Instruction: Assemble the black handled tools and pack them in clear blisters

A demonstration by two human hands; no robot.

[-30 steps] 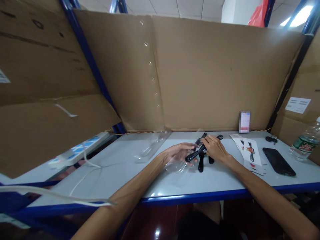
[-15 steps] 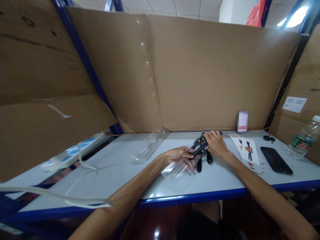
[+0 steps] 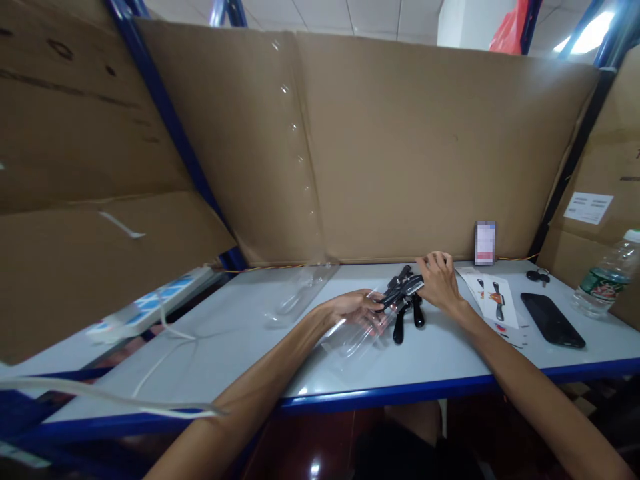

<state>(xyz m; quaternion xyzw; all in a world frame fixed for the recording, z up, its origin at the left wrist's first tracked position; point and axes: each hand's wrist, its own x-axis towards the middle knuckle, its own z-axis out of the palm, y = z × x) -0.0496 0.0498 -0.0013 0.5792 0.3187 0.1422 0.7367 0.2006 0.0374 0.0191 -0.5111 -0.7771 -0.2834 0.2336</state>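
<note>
My left hand [image 3: 357, 308] is closed around a crumpled clear plastic bag [image 3: 345, 343] and the near end of a black two-handled tool, which looks like a spokeshave [image 3: 405, 288]. At the tool's far end my right hand [image 3: 437, 280] has its fingers curled, and they hide the handle there. Under and beside the held tool, more black tools of this kind lie on the table, with rounded handles [image 3: 399, 330] pointing toward me. How many there are is hard to tell in the jumble.
A clear plastic sleeve [image 3: 295, 303] lies left of my hands. To the right are printed sheets [image 3: 493, 297], a black phone [image 3: 553, 320], keys [image 3: 539, 276] and a water bottle [image 3: 605, 280]. An upright phone [image 3: 485, 243] leans on the cardboard. A power strip [image 3: 155, 303] runs along the left.
My right hand has shifted slightly right and up along the tool, uncovering more of its middle. The left hand has moved slightly left with the bag.
</note>
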